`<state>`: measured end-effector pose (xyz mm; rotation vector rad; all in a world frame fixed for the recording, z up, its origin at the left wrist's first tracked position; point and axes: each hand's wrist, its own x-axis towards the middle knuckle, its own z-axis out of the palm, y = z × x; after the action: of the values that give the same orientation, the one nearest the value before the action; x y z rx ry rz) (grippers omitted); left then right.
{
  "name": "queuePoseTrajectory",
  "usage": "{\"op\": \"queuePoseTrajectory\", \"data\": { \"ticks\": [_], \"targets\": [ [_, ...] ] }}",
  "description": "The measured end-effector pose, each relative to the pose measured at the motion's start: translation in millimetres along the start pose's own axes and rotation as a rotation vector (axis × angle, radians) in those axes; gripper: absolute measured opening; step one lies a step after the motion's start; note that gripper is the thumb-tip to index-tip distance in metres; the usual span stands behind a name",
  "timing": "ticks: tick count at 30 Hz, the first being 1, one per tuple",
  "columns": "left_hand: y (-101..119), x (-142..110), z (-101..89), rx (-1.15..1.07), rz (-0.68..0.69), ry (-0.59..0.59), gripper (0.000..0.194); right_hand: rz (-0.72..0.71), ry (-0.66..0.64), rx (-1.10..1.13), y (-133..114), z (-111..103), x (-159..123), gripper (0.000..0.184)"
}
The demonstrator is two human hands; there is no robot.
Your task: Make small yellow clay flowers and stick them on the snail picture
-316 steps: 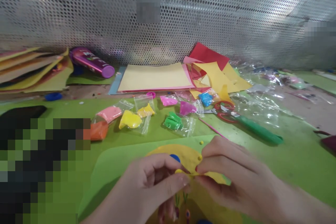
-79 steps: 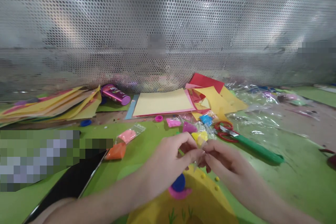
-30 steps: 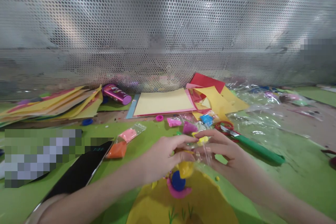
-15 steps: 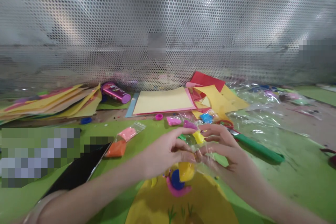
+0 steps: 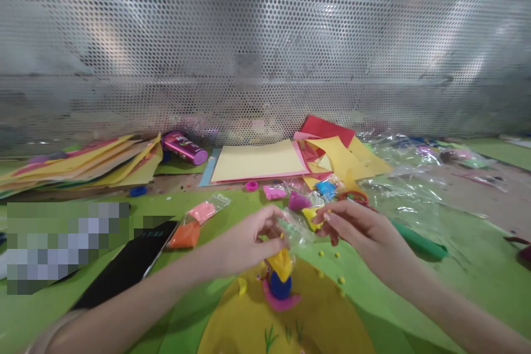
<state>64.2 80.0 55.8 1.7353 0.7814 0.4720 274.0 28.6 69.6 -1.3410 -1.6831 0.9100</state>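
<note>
My left hand point(image 5: 265, 238) is closed on a small clear plastic bag of yellow clay point(image 5: 281, 264), which hangs from the fingers. Below the bag, a clay snail with a blue shell point(image 5: 280, 286) and pink body lies on a rounded yellow-brown paper shape point(image 5: 244, 323) with green grass tufts. My right hand point(image 5: 346, 224) is apart from the left, thumb and fingertips drawn together in a pinch; what they hold, if anything, is too small to make out. Close by its fingertips, a yellow clay packet point(image 5: 311, 218) shows. Tiny yellow balls point(image 5: 341, 280) dot the right edge of the paper shape.
A phone point(image 5: 128, 260) and orange clay packets point(image 5: 185, 235) lie left. Purple point(image 5: 298, 200) and blue point(image 5: 326, 188) clay packets sit behind the hands. Green-handled scissors point(image 5: 425, 243) rest right. Coloured paper point(image 5: 257, 160) lines the back, before a perforated metal panel point(image 5: 265, 27).
My hands have separated. The right hand has drawn away to the right, while the left has shifted slightly left, still holding the bag of yellow clay.
</note>
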Motion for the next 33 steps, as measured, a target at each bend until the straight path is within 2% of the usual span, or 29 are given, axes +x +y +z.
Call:
{"op": "queuePoseTrajectory", "data": {
  "ticks": [2,6,10,13,17,20,24,28,33],
  "targets": [
    [-2,-2,1.9,-0.001,-0.015,0.012,0.019,0.039,-0.075,0.011,-1,3,0,0.017],
    [-1,-4,7.1,0.034,-0.038,0.075,0.015,-0.010,-0.186,-0.007,-5,7,-4,0.015],
    [3,-6,10.7,0.125,-0.023,0.154,0.018,0.010,-0.166,-0.001,-11,7,-9,0.016],
    [7,-8,12.5,0.127,-0.034,0.194,0.018,-0.015,-0.171,-0.091,-13,7,-9,0.013],
    [13,-9,13.7,0.034,-0.077,0.109,0.018,-0.101,-0.189,-0.174,-11,9,-9,0.014],
    [14,-9,13.3,0.013,-0.052,0.063,0.020,-0.117,-0.201,-0.190,-8,9,-9,0.015],
    [12,-8,12.6,0.086,0.022,0.083,0.022,-0.134,-0.213,-0.183,-6,9,-9,0.017],
    [13,-10,13.4,0.159,0.036,0.115,0.022,-0.141,-0.208,-0.186,-9,8,-8,0.017],
    [19,-8,11.5,0.120,0.038,0.080,0.018,-0.115,-0.215,-0.202,-14,6,-7,0.016]
  ]
}}
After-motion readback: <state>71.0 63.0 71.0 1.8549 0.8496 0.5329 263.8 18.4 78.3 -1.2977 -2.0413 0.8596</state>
